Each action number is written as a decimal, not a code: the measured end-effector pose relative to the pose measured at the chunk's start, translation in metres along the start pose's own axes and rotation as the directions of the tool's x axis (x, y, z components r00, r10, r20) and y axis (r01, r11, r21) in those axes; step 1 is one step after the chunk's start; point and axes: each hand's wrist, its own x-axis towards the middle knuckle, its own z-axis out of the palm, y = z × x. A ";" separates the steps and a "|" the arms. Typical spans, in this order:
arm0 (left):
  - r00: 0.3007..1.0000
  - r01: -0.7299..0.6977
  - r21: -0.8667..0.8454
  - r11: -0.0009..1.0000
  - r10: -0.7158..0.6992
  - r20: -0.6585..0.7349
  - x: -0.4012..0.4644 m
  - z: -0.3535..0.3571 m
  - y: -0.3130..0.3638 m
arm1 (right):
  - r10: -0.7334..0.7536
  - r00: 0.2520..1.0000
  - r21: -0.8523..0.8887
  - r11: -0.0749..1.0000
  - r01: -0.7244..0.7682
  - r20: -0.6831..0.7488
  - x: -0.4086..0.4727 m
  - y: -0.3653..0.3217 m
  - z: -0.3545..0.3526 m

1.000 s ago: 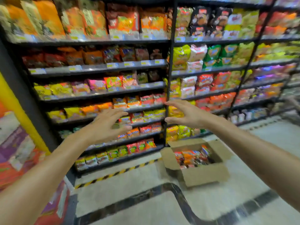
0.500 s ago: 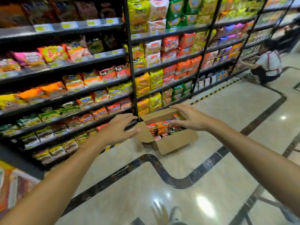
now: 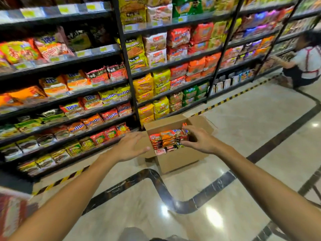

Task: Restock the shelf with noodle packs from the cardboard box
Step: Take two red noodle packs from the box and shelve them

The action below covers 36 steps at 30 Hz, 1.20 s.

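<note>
An open cardboard box (image 3: 175,160) stands on the floor in front of the shelf (image 3: 97,119). It holds a row of red and orange noodle packs (image 3: 166,140). My right hand (image 3: 199,139) is over the box's right end, with fingers on the far edge and thumb on the near edge of the rightmost packs, which rest in the box. My left hand (image 3: 132,146) hovers flat and open over the box's left flap, holding nothing.
The shelving runs along the left and back, packed with noodle packs on every level. A yellow-black stripe (image 3: 57,183) marks its foot. A person (image 3: 305,65) crouches at the shelf far right. The polished floor has a dark inlaid band (image 3: 156,181).
My view dropped from the upper shelves toward the floor and closed in on the box. Both hands came down; the right one reached into the box and closed around the packs.
</note>
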 end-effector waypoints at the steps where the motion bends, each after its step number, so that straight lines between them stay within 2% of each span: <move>1: 1.000 0.007 -0.019 1.000 -0.007 0.001 0.010 0.003 0.002 | -0.004 1.000 0.008 1.000 0.004 0.014 0.010 0.006 0.001; 7: 1.000 0.016 -0.085 0.996 -0.014 0.026 0.079 0.009 -0.022 | -0.017 0.997 0.082 0.997 0.011 0.080 0.089 0.032 0.006; 12: 0.997 0.036 -0.142 0.989 -0.026 0.071 0.169 0.011 -0.076 | 0.028 0.989 0.114 0.993 -0.044 0.143 0.182 0.056 0.018; 17: 0.988 0.116 -0.233 0.966 -0.088 0.127 0.272 0.012 -0.139 | 0.082 0.976 0.146 0.983 -0.113 0.201 0.291 0.070 0.027; 24: 0.958 0.222 -0.290 0.931 -0.153 0.242 0.390 0.021 -0.202 | 0.223 0.931 0.217 0.932 -0.290 0.288 0.412 0.096 0.057; 30: 0.910 0.381 -0.426 0.821 -0.252 0.328 0.459 0.061 -0.231 | 0.277 0.887 0.223 0.900 -0.374 0.370 0.483 0.146 0.089; 36: 0.852 0.517 -0.497 0.697 -0.365 0.375 0.521 0.142 -0.258 | 0.319 0.828 0.200 0.872 -0.447 0.462 0.545 0.229 0.153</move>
